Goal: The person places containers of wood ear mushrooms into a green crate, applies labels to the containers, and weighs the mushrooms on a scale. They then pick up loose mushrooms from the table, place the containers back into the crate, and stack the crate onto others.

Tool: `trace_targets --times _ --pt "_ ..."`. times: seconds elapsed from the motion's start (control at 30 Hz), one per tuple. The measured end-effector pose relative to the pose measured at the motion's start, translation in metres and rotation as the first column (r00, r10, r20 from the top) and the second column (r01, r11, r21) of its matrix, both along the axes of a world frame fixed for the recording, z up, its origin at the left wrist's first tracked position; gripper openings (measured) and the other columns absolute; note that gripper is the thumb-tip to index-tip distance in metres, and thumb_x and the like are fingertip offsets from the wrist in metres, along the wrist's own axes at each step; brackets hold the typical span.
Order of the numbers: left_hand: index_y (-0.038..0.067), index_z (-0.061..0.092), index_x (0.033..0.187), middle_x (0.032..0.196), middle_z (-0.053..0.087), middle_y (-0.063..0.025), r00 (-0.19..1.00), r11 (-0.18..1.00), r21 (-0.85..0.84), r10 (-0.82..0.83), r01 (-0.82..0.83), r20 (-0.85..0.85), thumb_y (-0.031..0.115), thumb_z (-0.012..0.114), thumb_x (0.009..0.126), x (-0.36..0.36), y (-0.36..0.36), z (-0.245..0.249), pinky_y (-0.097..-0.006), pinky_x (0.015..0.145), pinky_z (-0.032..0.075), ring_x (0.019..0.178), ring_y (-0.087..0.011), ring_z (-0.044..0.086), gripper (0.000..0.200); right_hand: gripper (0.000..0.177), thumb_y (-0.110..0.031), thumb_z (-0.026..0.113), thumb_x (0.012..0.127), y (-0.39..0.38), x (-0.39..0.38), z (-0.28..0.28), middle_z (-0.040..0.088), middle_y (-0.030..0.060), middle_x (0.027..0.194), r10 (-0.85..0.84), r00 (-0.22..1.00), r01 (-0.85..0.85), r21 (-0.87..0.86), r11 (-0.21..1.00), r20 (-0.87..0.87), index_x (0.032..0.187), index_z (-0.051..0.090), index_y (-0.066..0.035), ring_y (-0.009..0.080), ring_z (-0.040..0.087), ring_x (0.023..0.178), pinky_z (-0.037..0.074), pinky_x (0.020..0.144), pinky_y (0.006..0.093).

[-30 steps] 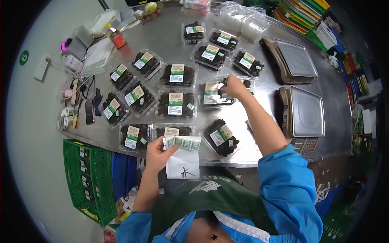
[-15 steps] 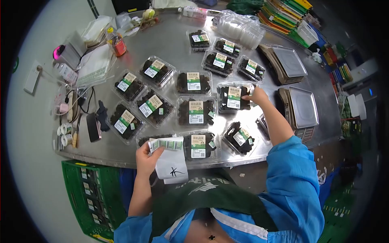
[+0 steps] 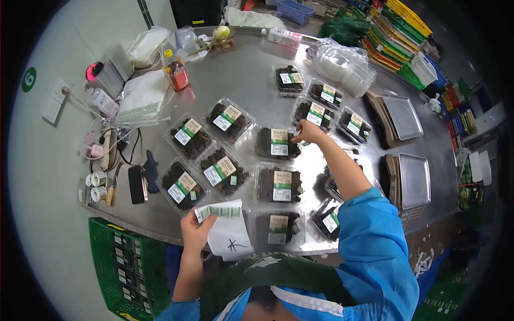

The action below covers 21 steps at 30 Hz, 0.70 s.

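My left hand (image 3: 197, 231) is closed on a white backing sheet (image 3: 229, 235) with a row of small green stickers along its top and a black handwritten mark below. My right hand (image 3: 309, 132) has its fingers bunched at the right edge of a clear plastic box of dark food (image 3: 266, 143), which has a beige-and-green label. Whatever lies between those fingertips is too small to make out. Below it are two similar boxes, a middle box (image 3: 266, 184) and a front box (image 3: 262, 229), each with a small sticker at its right side. My right forearm partly hides another box (image 3: 333, 184).
Several more labelled boxes (image 3: 184, 138) lie left and right. Two scales (image 3: 404, 117) line the right side, with empty clear containers (image 3: 342, 67) behind. A phone (image 3: 137, 184), cables and a bottle of red liquid (image 3: 175, 72) are left. A green crate (image 3: 101, 267) stands below the table.
My right hand has moved left, from a box on the right to the one in the middle column. My left hand still holds the sticker sheet. The camera view has shifted.
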<state>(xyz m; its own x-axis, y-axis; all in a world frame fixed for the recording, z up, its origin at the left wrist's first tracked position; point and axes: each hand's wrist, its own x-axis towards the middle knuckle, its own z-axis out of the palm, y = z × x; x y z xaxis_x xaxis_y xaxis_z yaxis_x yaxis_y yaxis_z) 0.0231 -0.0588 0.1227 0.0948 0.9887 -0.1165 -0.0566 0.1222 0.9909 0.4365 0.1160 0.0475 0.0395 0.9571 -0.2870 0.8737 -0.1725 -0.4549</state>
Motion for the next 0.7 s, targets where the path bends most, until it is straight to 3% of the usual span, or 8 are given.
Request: trace_targets --times 0.17,0.23,0.27,0.3,0.33,0.4,0.53,0.7 --pt "-0.003 0.058 0.088 0.079 0.060 -0.0027 0.996 0.995 -0.042 0.088 -0.089 -0.033 0.001 0.063 0.075 0.003 0.019 -0.016 -0.0215 0.063 0.043 0.070 -0.0065 0.053 0.015 0.064 -0.043 0.079 0.049 0.005 -0.012 0.005 0.062 0.0214 0.085 0.065 0.952 -0.045 -0.073 0.996 0.300 0.085 0.058 0.005 0.0310 0.062 0.082 0.049 0.070 0.0361" --pt "-0.003 0.058 0.088 0.079 0.060 -0.0025 0.987 0.979 -0.123 0.158 -0.162 -0.041 -0.001 0.062 0.074 0.009 0.025 -0.024 -0.0218 0.063 0.043 0.069 -0.0066 0.053 0.014 0.067 -0.059 0.072 0.053 0.034 0.025 -0.003 0.061 0.0195 0.072 0.232 0.937 -0.126 -0.366 0.922 0.261 0.077 0.060 0.003 0.0319 0.060 0.073 0.046 0.067 0.0375" --pt "-0.003 0.058 0.088 0.078 0.060 -0.0024 0.987 0.978 -0.137 0.151 -0.156 -0.052 -0.002 0.061 0.074 0.013 0.028 -0.023 -0.0220 0.063 0.044 0.069 -0.0067 0.053 0.014 0.064 -0.060 0.070 0.057 0.056 0.050 -0.013 0.061 0.0169 0.066 0.143 0.967 -0.079 -0.284 0.956 0.212 0.071 0.062 0.002 0.0288 0.060 0.067 0.047 0.064 0.0377" --pt "-0.003 0.057 0.085 0.077 0.059 -0.0021 0.986 0.972 -0.168 0.155 -0.164 -0.066 -0.002 0.062 0.073 0.019 0.032 -0.020 -0.0220 0.062 0.043 0.067 -0.0064 0.053 0.013 0.056 -0.051 0.069 0.066 0.079 0.061 0.002 0.062 0.0152 0.069 -0.012 0.986 0.035 -0.130 0.991 0.168 0.068 0.059 0.005 0.0236 0.060 0.057 0.048 0.055 0.0328" --pt "-0.002 0.057 0.083 0.076 0.059 -0.0020 0.983 0.967 -0.183 0.163 -0.177 -0.089 -0.002 0.062 0.073 0.024 0.039 -0.028 -0.0217 0.061 0.043 0.067 -0.0062 0.052 0.011 0.045 -0.042 0.067 0.073 0.123 0.087 0.021 0.059 0.0113 0.065 -0.321 0.915 0.338 0.032 0.940 -0.244 0.071 0.055 0.001 0.0162 0.056 0.050 0.045 0.048 0.0293" --pt "-0.001 0.055 0.078 0.073 0.058 -0.0012 0.976 0.963 -0.188 0.170 -0.194 -0.136 -0.001 0.062 0.072 0.024 0.044 -0.032 -0.0207 0.059 0.042 0.066 -0.0055 0.051 0.009 0.031 -0.018 0.073 0.070 0.161 0.101 0.018 0.057 0.0067 0.064 -0.326 0.683 0.493 0.084 0.866 -0.654 0.074 0.045 -0.004 0.0119 0.054 0.050 0.042 0.042 0.0244" --pt "0.000 0.055 0.077 0.070 0.056 0.0006 0.963 0.960 -0.114 0.244 -0.257 -0.116 0.004 0.064 0.074 0.037 0.058 -0.038 -0.0201 0.057 0.040 0.064 -0.0045 0.049 0.011 0.038 -0.004 0.078 0.058 0.204 0.089 -0.023 0.059 0.0096 0.068 -0.527 0.621 0.659 0.023 0.752 -0.580 0.077 0.045 -0.004 0.0137 0.056 0.051 0.044 0.042 0.0247" --pt "0.000 0.055 0.077 0.068 0.054 0.0016 0.977 0.970 -0.155 0.170 -0.189 -0.129 0.006 0.065 0.075 0.044 0.067 -0.037 -0.0196 0.055 0.038 0.061 -0.0036 0.046 0.012 0.039 -0.003 0.077 0.061 0.215 0.073 -0.032 0.057 0.0069 0.064 -0.604 0.538 0.763 0.035 0.646 -0.587 0.082 0.044 -0.003 0.0118 0.052 0.045 0.042 0.039 0.0232"
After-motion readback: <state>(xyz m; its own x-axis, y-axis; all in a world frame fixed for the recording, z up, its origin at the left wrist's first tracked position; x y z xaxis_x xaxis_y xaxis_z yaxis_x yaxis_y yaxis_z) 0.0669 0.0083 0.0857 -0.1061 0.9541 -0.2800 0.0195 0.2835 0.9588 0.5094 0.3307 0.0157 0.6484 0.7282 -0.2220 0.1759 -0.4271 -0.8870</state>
